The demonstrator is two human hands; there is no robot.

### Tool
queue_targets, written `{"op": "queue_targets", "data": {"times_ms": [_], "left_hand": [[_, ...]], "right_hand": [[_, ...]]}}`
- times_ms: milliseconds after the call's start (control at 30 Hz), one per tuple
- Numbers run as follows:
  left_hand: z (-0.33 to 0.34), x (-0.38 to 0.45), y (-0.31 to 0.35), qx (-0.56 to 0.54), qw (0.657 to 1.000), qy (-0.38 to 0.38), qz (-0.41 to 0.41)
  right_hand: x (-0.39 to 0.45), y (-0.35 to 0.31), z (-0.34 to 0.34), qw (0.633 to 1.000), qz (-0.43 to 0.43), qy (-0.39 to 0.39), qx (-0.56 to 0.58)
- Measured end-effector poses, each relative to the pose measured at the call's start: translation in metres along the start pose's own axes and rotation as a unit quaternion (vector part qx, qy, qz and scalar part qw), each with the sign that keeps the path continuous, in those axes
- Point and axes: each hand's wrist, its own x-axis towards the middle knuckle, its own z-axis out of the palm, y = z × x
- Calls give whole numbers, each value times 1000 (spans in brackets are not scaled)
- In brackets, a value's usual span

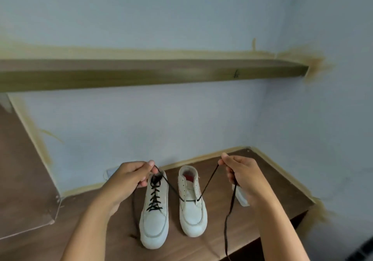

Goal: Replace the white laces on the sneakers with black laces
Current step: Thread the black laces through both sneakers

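My left hand [129,177] pinches one end of the black lace [207,184], held up over the left sneaker [154,216], which is already laced black to the top. Right sneaker [191,204] stands just beside it on the wood desk [272,182], w/ the lace only thru the lowest eyelet pair, bar across. Right hand [240,177] pinches the other end; slack hangs below. To do this well: pull both ends level so lengths match, keep the bar flat, then cross & feed the next eyelets w/o twisting. White thing behind right hand, prob old laces, can't tell.
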Motion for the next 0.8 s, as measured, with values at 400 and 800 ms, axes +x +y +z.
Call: {"op": "queue_targets", "data": {"times_ms": [400,800], "left_hand": [[-22,-66,130,-136,975,20,174],[-11,-104,200,-139,935,-67,320]], "right_hand": [[-79,-136,-2,984,-104,-50,138],[-118,-212,-3,962,-238,-75,112]]}}
